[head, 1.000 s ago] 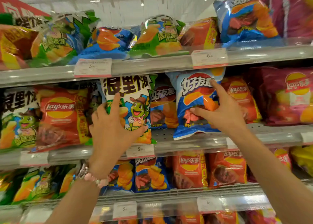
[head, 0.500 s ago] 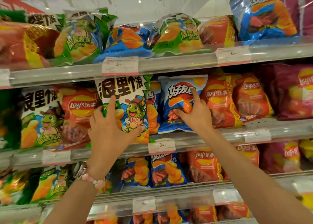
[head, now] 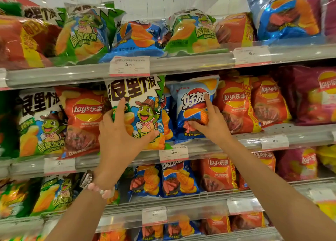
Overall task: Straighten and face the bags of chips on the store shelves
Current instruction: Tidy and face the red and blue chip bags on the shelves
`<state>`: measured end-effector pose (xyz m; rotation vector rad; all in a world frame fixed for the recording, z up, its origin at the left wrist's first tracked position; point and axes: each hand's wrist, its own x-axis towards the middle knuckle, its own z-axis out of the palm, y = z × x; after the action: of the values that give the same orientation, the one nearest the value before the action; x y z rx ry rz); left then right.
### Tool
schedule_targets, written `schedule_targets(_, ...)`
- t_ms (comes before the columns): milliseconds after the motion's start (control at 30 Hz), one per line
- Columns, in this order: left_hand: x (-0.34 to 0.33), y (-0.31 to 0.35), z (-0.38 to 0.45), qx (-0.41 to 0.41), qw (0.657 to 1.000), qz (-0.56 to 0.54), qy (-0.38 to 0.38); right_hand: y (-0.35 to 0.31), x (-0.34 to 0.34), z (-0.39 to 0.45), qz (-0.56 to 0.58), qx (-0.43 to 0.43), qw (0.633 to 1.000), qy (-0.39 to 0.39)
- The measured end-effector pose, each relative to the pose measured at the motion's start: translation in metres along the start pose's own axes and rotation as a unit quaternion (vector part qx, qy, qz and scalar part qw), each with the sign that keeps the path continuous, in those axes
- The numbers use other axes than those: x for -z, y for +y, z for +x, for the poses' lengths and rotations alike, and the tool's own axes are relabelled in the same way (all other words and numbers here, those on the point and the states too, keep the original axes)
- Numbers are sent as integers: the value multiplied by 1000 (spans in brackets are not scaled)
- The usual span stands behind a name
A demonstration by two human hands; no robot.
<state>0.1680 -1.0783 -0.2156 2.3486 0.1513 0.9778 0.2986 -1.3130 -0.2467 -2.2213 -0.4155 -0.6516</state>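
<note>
Taking the 5.90 tag (head: 129, 66) on the top shelf edge as the mark, seven price tags show in all, and two hands reach up below it. On the shelf just under the tag stand two frog bags (head: 135, 111), two blue bags (head: 195, 106) to their right, three orange Lay's bags (head: 236, 104) and one magenta bag (head: 316, 95). Above the tag lie three frog bags, two blue bags and two orange bags, with further bags cut off at the frame edges.
</note>
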Motion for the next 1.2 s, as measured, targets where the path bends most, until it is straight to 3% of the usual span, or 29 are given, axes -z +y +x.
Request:
schedule_targets(333,-2,7,-6,4,1000,-6,-5,-4,1,-10,-69,-5,997,24)
schedule_targets(500,-1,9,-5,12,1000,-7,-13,-15,9,-10,-35,-26,999,3)
schedule_targets(667,-2,9,-6,16,1000,-4,-13,-59,18,-29,49,94,985,137)
schedule_targets(733,-3,9,-9,15,1000,-8,-8,-90,18,-40,141,107,982,58)
schedule_targets(800,-2,11,-12,9,1000,-9,-2,-115,10,-44,239,61,966,-74)
schedule_targets(867,-1,10,-15,-2,1000,-5,6,-128,-3,-44,300,10,943,-146)
schedule_targets(1033,7,4,-21,-12,1000,2,12,-137,-31,-46,321,-21,940,-112)
schedule_targets(1200,29,-13,-22,-61,995,-59,-52,-140,-39,-50,329,-27,941,-71)
